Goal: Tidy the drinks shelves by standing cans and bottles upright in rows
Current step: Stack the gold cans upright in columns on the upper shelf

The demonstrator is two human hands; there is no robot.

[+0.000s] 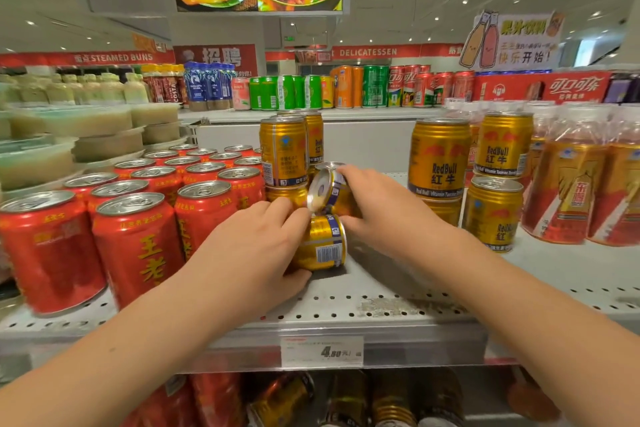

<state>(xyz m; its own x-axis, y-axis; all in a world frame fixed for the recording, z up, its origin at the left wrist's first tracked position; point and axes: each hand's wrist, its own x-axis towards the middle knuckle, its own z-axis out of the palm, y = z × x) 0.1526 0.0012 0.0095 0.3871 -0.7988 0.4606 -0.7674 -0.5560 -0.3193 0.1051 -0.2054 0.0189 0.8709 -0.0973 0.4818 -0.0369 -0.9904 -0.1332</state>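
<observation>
While the left hand [263, 246] curls round a gold lying can [325, 246] on the shelf [381, 305] and the right hand [377, 208] grips a tilted can [325, 192] touching it from above, either may slip, roll off the near edge, or topple the stacked cans [284, 152] just beside them. The right cans [440, 163] read "RedBull 红牛", the left red cans [138, 246] "王老吉", and the price tag [322, 352] "4.80". The far signs read "STEAMED BUNS" [112, 57] and "DELICATESSEN" [367, 52].

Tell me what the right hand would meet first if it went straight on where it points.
The right hand, gripping the tilted gold can, points leftward; it would probably meet the stacked gold cans first, though depth is unclear.
</observation>
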